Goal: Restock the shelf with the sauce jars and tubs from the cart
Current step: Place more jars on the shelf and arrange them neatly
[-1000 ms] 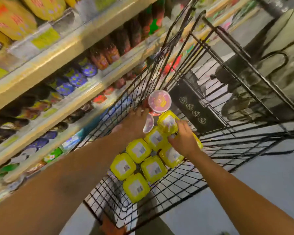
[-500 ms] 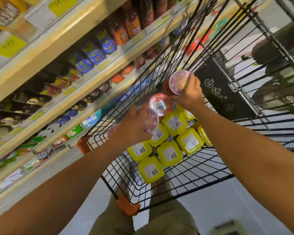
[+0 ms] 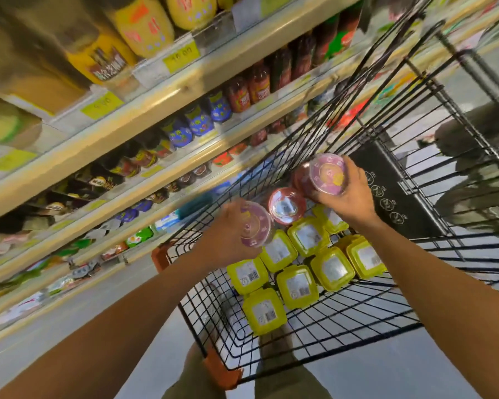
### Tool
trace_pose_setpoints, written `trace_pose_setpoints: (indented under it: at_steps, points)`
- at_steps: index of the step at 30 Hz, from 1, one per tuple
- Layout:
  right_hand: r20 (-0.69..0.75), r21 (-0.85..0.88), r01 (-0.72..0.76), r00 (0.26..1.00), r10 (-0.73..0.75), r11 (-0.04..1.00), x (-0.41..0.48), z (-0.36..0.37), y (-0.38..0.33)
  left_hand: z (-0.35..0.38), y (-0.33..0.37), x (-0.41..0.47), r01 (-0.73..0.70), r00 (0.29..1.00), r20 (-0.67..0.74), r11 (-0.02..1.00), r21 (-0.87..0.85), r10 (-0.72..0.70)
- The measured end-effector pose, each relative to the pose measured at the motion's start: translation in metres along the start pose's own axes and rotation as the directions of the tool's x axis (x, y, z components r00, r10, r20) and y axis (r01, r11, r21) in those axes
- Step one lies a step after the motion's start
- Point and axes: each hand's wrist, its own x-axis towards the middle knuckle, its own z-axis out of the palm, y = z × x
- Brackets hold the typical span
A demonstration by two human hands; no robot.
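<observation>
- Gripping the left jar (image 3: 255, 226), the left hand (image 3: 228, 236) wraps round its side; the back of the hand faces the camera and the fingertips are hidden behind the jar.
- The right hand (image 3: 353, 194) holds the right jar (image 3: 327, 174), pink lid up, fingers curled over its far edge and thumb under the near edge.
- Both jars are held over the cart (image 3: 329, 315), near its shelf-side wall.
- A third jar (image 3: 285, 205) with a red lid sits in the cart between the two hands.
- Yellow tubs (image 3: 297, 286) lie packed together on the cart floor, labels up.
- The shelf (image 3: 156, 110) runs along the left, its tiers lined with blue-labelled jars (image 3: 196, 122) and red bottles (image 3: 258, 84).
</observation>
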Motion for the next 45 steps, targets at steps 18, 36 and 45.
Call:
trace_pose_setpoints:
  at_steps: [18,36,45]
  points:
    - [0.036,0.452,0.292,0.938,-0.344,0.843,-0.083,-0.095,-0.208,-0.166,0.042,-0.127,-0.255,0.947,-0.295,0.856,-0.450,0.127]
    - [0.099,0.511,0.557,0.718,-0.689,0.654,-0.273,0.033,-0.445,-0.246,-0.099,-0.478,-0.537,0.655,-0.750,0.641,-0.549,-0.094]
    - [0.167,0.609,0.547,0.619,-0.767,0.574,-0.399,0.144,-0.547,-0.246,-0.190,-0.668,-0.476,0.422,-0.852,0.724,-0.500,-0.311]
